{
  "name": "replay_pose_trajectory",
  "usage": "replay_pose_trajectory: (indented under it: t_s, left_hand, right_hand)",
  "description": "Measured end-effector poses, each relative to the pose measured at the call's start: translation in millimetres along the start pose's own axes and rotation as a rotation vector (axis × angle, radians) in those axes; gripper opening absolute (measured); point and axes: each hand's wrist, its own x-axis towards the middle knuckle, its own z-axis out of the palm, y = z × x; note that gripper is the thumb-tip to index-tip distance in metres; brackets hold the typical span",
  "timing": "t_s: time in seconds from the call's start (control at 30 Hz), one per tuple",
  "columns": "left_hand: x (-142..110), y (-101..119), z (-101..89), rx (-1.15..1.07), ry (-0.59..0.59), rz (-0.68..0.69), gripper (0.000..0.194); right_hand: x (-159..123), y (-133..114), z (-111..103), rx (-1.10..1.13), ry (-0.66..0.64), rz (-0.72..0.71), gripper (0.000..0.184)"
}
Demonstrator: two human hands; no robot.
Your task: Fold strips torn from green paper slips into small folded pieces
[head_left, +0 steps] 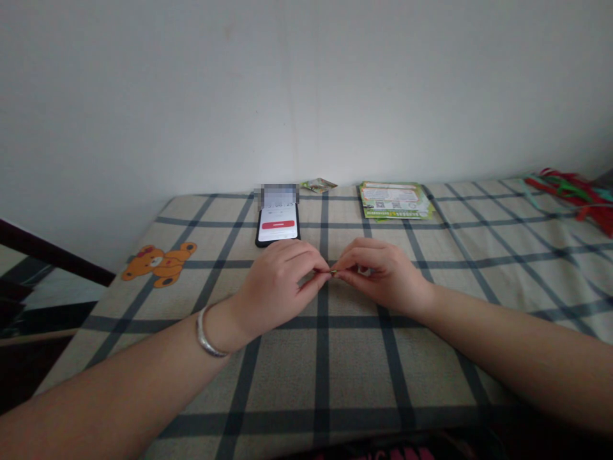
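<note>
My left hand (282,281), with a silver bangle (205,333) on its wrist, pinches between thumb and forefinger. Fingertip to fingertip with it, my right hand (387,275) pinches from the other side. Between the two pinches a tiny green-yellow piece (334,272) shows; it is too small to tell its kind. Just beyond my left hand lies a phone (278,220) with a lit screen and a red button on it.
A small foil packet (320,185) lies by the wall. Right of it is a stack of green-and-white printed cards (396,200). Red and green strips (575,195) are heaped at the far right. An orange bear figure (160,263) lies flat on the checked tablecloth (282,383).
</note>
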Motion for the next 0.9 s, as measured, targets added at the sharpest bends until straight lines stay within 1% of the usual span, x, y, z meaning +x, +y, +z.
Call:
replay_pose_trajectory:
  t_s: [0.1,0.23,0.43,0.53,0.67,0.9]
  left_hand:
    - [-1.0,-1.3,1.2,-0.008,-0.026,-0.003,0.008]
    - [-1.0,-2.7,1.7,-0.031,-0.068,0.012,0.010]
    - [0.5,-1.5,0.2,-0.055,-0.036,0.009,0.002]
    - [1.5,0.4,-0.6,-0.055,-0.042,0.021,0.006]
    - [1.6,1.5,-1.1,-0.042,-0.063,0.022,0.008]
    - [0.4,0.6,-1.8,-0.034,-0.097,0.013,0.011]
  right_hand:
    - [-0.7,-1.4,0.3,-0.015,-0.009,0.024,0.005]
    - [-0.4,-4.2,0.1,-0.014,0.002,0.020,0.002]
    - [0.4,-5.6,-0.7,-0.029,0.017,0.025,0.005]
    - [0.3,-4.2,-1.0,-0.058,-0.011,0.019,0.005]
    - [0.7,-3.0,-1.5,-0.126,-0.053,-0.012,0.005]
    - [0.9,-3.6,-3.7,-0.219,-0.079,-0.109,0.011]
